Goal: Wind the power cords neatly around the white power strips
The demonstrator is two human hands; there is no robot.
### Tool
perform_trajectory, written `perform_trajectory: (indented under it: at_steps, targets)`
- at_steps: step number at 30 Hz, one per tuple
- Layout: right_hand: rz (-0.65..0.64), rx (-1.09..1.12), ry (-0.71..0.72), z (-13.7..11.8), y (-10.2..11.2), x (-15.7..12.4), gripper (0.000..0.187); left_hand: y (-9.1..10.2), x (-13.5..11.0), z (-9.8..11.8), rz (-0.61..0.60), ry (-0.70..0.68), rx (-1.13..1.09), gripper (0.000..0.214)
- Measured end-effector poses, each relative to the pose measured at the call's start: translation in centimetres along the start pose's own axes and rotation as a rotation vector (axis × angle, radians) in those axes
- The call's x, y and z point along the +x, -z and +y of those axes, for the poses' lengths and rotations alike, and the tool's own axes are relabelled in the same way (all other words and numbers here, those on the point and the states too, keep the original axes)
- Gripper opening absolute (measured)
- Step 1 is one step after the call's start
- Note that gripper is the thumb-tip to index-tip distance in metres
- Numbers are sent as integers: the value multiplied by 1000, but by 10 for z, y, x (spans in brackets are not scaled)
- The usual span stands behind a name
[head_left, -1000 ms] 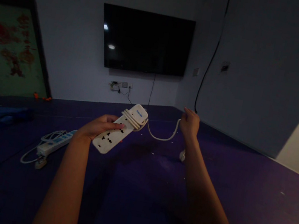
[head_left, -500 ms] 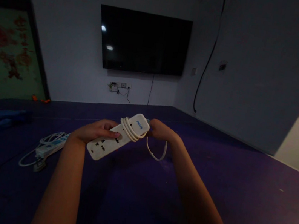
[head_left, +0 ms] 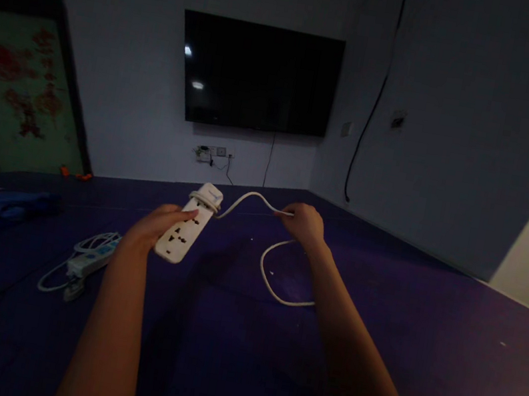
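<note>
A white power strip (head_left: 186, 235) is gripped in my left hand (head_left: 154, 225), its thumb lying across the sockets. The strip tilts with its far end up, and a few turns of its white cord are wrapped round that end. From there the cord (head_left: 255, 194) arcs across to my right hand (head_left: 305, 224), which pinches it between closed fingers. Past the right hand, a loose loop of cord hangs below and passes behind my right forearm. The plug end of this cord is hidden.
A second power strip (head_left: 90, 261) with coiled white cord lies on the purple floor (head_left: 226, 367) at the left. Behind it is blue cloth (head_left: 13, 210). A wall-mounted television (head_left: 264, 80) is ahead, and a black cable (head_left: 370, 114) hangs on the right wall.
My right hand has moved right, away from the power strip, drawing out cord. Fewer turns remain round the strip. My left hand has turned the strip more upright and shifted it slightly left.
</note>
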State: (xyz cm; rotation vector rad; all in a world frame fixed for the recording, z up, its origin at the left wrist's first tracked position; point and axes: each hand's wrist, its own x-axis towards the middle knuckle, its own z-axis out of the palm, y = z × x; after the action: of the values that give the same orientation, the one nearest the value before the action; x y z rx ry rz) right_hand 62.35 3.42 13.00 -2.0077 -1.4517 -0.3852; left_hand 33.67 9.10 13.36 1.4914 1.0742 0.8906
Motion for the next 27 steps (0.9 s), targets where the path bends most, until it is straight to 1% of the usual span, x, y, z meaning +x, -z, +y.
perform_trajectory:
  at_steps: [2, 3, 5, 7, 9, 11, 12, 13, 14, 15, 17, 19, 21, 24, 26, 27]
  targets:
    - [-33, -1, -34, 5, -8, 2, 30, 5, -4, 1, 3, -37, -116, 23]
    - [-54, 2, -44, 7, -14, 3, 29, 8, -7, 2, -17, -67, -155, 24]
    - [-98, 14, -67, 13, -25, 4, 28, 12, -11, 0, -104, -132, -182, 30]
    - [-127, 22, -101, 17, -36, 4, 28, 14, -16, -2, -223, -181, -162, 36]
    - [-130, 22, -137, 21, -44, 4, 28, 13, -20, -3, -380, -195, -87, 39]
    - [-111, 15, -174, 25, -47, 5, 30, 9, -23, -2, -537, -166, 61, 36]
    - [-99, 8, -193, 26, -47, 5, 32, 5, -24, -1, -588, -139, 158, 34]
    - [-79, 4, -218, 28, -46, 5, 34, 2, -23, 1, -613, -110, 258, 31]
    - [-48, 10, -246, 30, -44, 5, 36, -2, -22, 2, -610, -84, 353, 30]
    - [-6, 30, -277, 32, -41, 6, 38, -5, -20, 3, -578, -66, 436, 28]
    - [98, 102, -344, 37, -37, 8, 39, -9, -13, 2, -455, -57, 549, 25]
    - [189, 188, -406, 44, -33, 10, 37, -8, -5, -1, -294, -48, 555, 25]
    - [216, 249, -448, 53, -32, 13, 34, -4, 1, -5, -144, -26, 430, 24]
    - [192, 303, -489, 71, -38, 16, 31, 3, 3, -6, 43, -6, 118, 20]
    - [162, 315, -504, 84, -46, 18, 30, 6, 1, -3, 104, -28, -49, 17]
    - [141, 318, -507, 90, -51, 18, 28, 7, -1, -1, 108, -42, -110, 16]
